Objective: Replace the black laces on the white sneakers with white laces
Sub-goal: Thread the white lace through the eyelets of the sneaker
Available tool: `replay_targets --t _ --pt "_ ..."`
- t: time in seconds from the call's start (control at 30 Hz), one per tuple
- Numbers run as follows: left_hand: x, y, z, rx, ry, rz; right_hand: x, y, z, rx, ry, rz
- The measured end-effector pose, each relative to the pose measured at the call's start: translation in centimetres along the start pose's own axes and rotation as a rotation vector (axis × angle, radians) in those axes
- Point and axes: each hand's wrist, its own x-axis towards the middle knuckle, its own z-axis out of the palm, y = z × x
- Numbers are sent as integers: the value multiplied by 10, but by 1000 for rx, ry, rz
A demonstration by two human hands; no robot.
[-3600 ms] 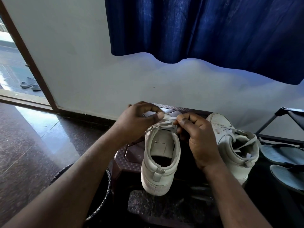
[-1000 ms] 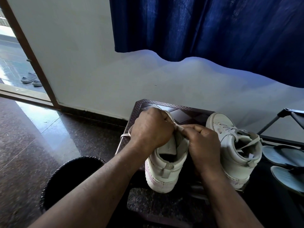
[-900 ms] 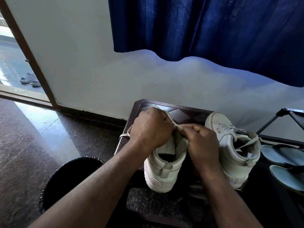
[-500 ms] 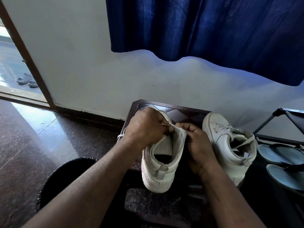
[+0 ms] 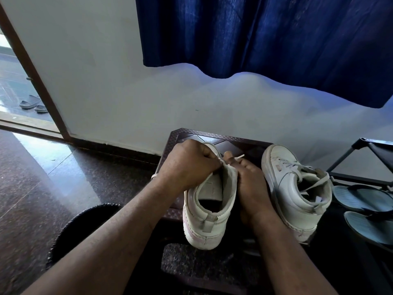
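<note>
**Both hands close on the lace at the sneaker's collar**

The left hand (image 5: 187, 165) is curled over the front of the near sneaker (image 5: 209, 209), and its fingertips pinch the white lace (image 5: 239, 156) at the top of the shoe's opening. The right hand (image 5: 249, 184) lies along the shoe's right side. Its thumb and forefinger meet the left fingertips at the same spot and pinch the lace there. The lace's free tip sticks out just past them. The two hands touch over the collar. A loop of the same lace shows beside the left wrist.

The near sneaker is tilted, heel toward the person and toe hidden under the left hand. It rests on a dark brown stool (image 5: 240, 144), with its heel hanging over the near edge. The second sneaker (image 5: 297, 188) stands just right of the right hand on the same stool, toe toward the wall, and is threaded with pale laces.

A black bin (image 5: 70, 231) sits on the dark polished floor (image 5: 32, 177) below the left forearm. To the right, a pair of grey slippers (image 5: 361, 199) lies beside a black rack frame (image 5: 374, 143). Behind the stool is a pale wall (image 5: 106, 81) with a blue curtain (image 5: 265, 35) hanging over it. At far left is a brown door frame (image 5: 36, 77), with sandals (image 5: 32, 104) beyond it.
</note>
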Motion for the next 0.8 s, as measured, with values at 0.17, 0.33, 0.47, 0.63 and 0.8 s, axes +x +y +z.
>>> replay_targets --t 0.17,0.33,0.47,0.63,0.8 --pt "-3 -1 2 56 62 62 -1 -4 -3 -190 123 -150" --pt "-2 -2 0 95 59 99 9 -22 -11 166 338 -244" --pt "0 -2 4 127 48 119 1 -9 -7 -4 170 -67" --pt "0 -3 0 74 41 102 5 4 -3 -183 95 -113" --pt "-1 -2 -3 20 42 126 10 -13 -3 25 345 -355"
